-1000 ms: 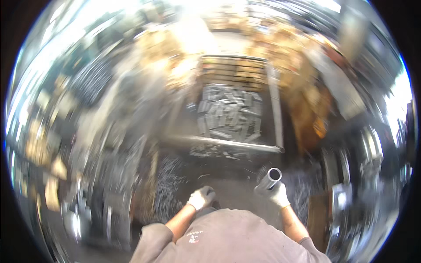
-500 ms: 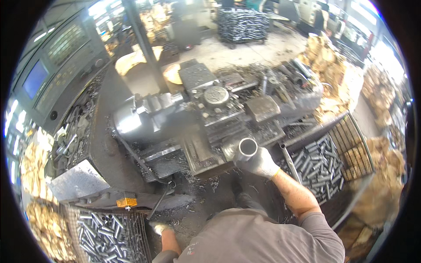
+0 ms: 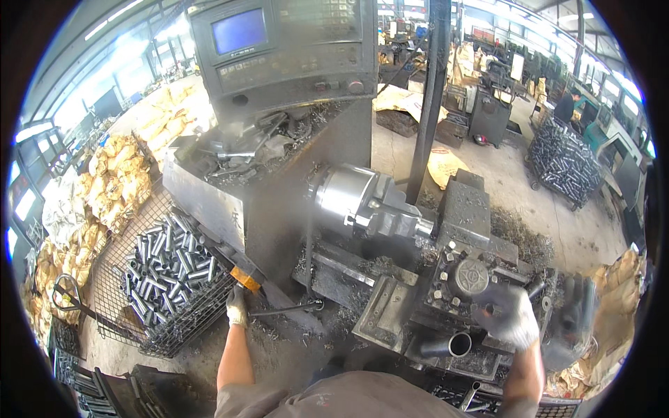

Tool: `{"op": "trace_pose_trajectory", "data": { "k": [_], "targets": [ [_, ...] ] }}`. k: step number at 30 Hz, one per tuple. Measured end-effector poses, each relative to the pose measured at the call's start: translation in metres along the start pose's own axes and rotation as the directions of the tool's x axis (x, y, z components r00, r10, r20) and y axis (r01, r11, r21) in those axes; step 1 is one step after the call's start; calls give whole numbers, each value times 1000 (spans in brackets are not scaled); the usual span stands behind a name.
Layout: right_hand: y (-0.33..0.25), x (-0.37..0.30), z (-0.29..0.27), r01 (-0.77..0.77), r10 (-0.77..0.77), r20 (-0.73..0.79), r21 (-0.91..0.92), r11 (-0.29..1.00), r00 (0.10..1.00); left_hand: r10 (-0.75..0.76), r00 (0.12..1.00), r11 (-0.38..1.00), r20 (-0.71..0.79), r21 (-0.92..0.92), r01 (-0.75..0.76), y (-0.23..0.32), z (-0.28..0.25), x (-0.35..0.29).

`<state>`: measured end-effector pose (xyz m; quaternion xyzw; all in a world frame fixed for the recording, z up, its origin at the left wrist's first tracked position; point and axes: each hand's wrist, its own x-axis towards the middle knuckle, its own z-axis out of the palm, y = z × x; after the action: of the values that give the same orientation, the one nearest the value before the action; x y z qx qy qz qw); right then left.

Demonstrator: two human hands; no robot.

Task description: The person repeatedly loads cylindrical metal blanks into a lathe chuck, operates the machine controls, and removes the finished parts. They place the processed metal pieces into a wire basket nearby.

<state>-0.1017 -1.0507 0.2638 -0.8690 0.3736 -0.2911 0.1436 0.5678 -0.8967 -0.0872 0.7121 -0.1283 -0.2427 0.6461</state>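
Head view: left hand, lower left, at a lever's end; right hand, lower right, near a pipe; both grips unclear.

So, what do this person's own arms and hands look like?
The left hand and right hand wear whitish gloves, the right one darker and blurred toward the fingers. The forearms are bare below short grey-brown sleeves.

Chuck smooth glossy metal, wide tube dark metal, slight sheen, right glove matt cloth, sacks crinkled, floor matt, rough
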Motion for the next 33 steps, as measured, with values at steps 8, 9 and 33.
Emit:
{"op": "trace_pose_trajectory", "data": {
  "k": [8, 9, 33],
  "targets": [
    [82, 228, 110, -70, 519, 843, -514, 855, 143, 643, 641, 492, 420, 415, -766, 125, 238, -171],
    [108, 227, 130, -11, 445, 879, -450, 893, 170, 713, 493, 335, 498, 376, -864, 151, 268, -162],
    [115, 222, 88, -224, 118, 712, 56, 973, 692, 736, -54, -183, 674, 121, -976, 291, 386, -76]
  ]
}}
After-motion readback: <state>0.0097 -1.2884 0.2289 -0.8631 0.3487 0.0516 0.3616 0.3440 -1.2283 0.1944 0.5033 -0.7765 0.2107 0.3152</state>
